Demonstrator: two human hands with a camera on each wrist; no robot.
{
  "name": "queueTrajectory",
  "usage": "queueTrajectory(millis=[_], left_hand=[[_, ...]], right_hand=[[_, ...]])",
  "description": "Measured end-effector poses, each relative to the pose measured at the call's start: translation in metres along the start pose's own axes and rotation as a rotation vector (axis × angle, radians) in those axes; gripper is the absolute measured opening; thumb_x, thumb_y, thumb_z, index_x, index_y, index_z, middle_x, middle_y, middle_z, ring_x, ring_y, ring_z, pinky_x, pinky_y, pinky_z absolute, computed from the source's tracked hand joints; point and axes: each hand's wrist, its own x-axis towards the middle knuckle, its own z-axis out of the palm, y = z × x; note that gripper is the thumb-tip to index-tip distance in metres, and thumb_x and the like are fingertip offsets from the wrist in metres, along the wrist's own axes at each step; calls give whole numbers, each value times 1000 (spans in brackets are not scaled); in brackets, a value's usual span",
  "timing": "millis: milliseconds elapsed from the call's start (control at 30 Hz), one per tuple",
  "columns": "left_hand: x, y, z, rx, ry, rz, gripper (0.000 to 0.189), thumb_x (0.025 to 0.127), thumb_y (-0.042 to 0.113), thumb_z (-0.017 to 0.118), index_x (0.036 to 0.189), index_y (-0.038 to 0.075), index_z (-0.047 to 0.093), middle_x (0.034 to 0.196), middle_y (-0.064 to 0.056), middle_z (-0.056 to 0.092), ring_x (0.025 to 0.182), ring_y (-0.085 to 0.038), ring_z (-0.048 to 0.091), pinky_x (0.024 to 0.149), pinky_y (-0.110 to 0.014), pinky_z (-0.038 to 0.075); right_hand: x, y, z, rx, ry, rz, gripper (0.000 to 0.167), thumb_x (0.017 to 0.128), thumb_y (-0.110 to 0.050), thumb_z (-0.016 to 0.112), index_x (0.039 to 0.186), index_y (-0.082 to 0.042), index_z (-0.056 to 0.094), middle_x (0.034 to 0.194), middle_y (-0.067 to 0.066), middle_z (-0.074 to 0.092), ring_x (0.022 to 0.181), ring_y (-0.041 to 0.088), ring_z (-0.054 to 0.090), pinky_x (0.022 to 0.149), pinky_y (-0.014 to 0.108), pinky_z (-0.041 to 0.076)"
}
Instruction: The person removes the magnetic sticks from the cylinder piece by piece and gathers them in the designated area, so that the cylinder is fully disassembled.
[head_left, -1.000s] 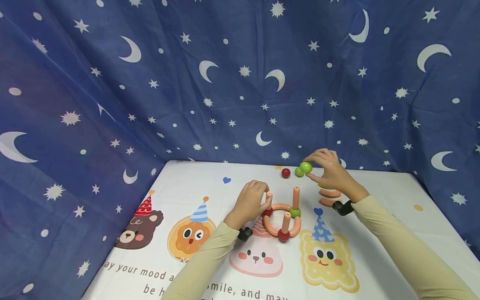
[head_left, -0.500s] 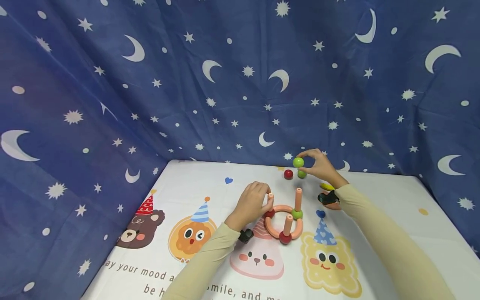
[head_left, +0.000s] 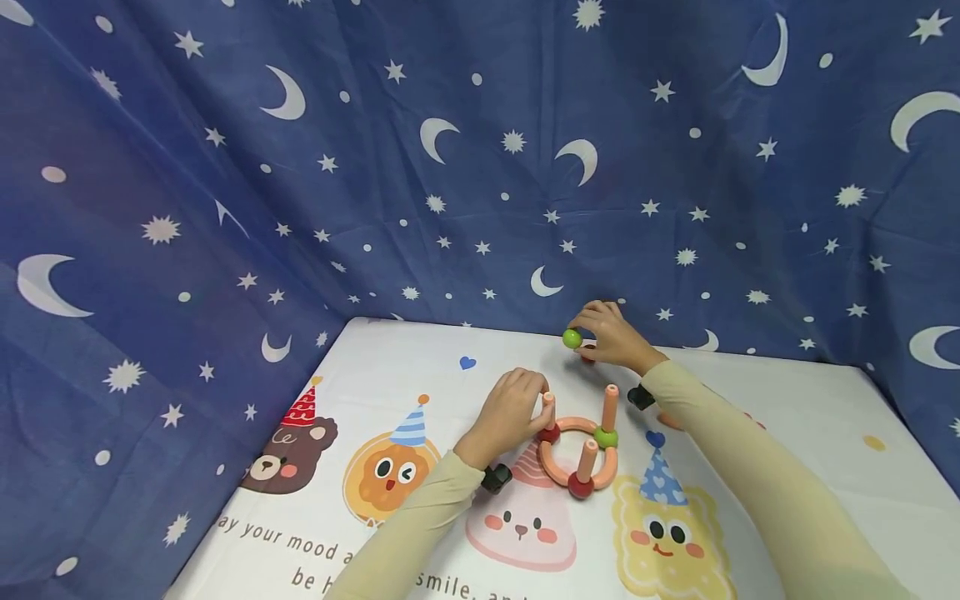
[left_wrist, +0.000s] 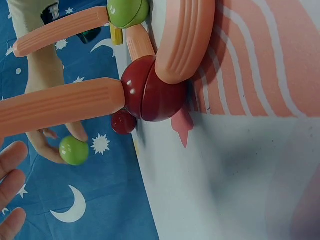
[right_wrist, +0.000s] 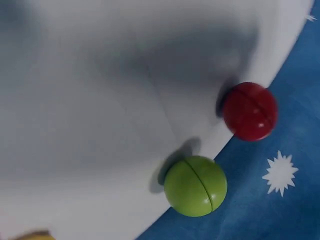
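My left hand (head_left: 506,412) holds an upright orange rod (head_left: 550,410) by its upper part, with thumb and fingers about it. That rod rises from a red ball joint (left_wrist: 152,90) in a ring of curved orange pieces (head_left: 551,465). Two more orange rods stand on the ring, one above a green ball (head_left: 605,438), the other above a red ball (head_left: 581,486). Behind the ring, my right hand (head_left: 611,337) pinches a green ball (head_left: 572,338) above the tabletop. Near this hand lie a loose red ball (right_wrist: 250,111) and another loose green ball (right_wrist: 195,186).
An orange piece (head_left: 670,421) shows partly from under the right forearm. Part of a yellow piece (right_wrist: 37,235) appears at the right wrist view's lower edge. A blue curtain (head_left: 480,167) hangs behind the printed white tablecloth (head_left: 420,350).
My right hand has carried the green ball leftward, past the loose balls. The left hand keeps its hold on the rod. The head view has shifted slightly.
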Motion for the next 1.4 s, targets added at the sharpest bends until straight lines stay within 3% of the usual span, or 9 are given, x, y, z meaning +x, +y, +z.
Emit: queueTrajectory(millis=[333, 467, 867, 1233, 1400], left_hand=[[-2, 4, -1, 4, 20, 27, 13, 86, 25, 58, 91, 14, 55, 86, 3, 59, 93, -13, 56, 89, -28, 45], [-4, 6, -1, 17, 26, 34, 13, 86, 25, 58, 91, 14, 55, 86, 4, 59, 92, -13, 56, 89, -28, 45], [-2, 8, -1, 26, 61, 61, 14, 84, 24, 59, 90, 13, 54, 84, 3, 59, 92, -13, 56, 91, -28, 44], [-2, 5, 2, 29, 67, 66, 12, 84, 23, 59, 90, 13, 54, 83, 3, 58, 91, -14, 56, 90, -29, 44], [0, 0, 4, 12, 53, 47, 13, 85, 23, 60, 91, 13, 55, 84, 2, 59, 91, -15, 57, 88, -29, 45]], right_hand=[[7, 13, 12, -327, -35, -296, 41, 66, -28, 84, 101, -13, 68, 97, 6, 63, 99, 25, 52, 88, 47, 40], [8, 12, 20, -431, -69, -358, 39, 71, -33, 80, 103, -16, 67, 96, 4, 61, 97, 23, 51, 88, 46, 42], [6, 8, 35, -459, -192, -288, 42, 76, -39, 74, 114, -22, 64, 104, 7, 61, 102, 24, 51, 93, 50, 43], [7, 7, 35, -431, -224, -252, 48, 77, -32, 75, 121, -19, 61, 106, 7, 60, 103, 24, 51, 96, 50, 41], [6, 10, 25, -437, -231, -220, 56, 75, -34, 77, 125, -17, 57, 106, 9, 58, 106, 27, 50, 97, 51, 39]])
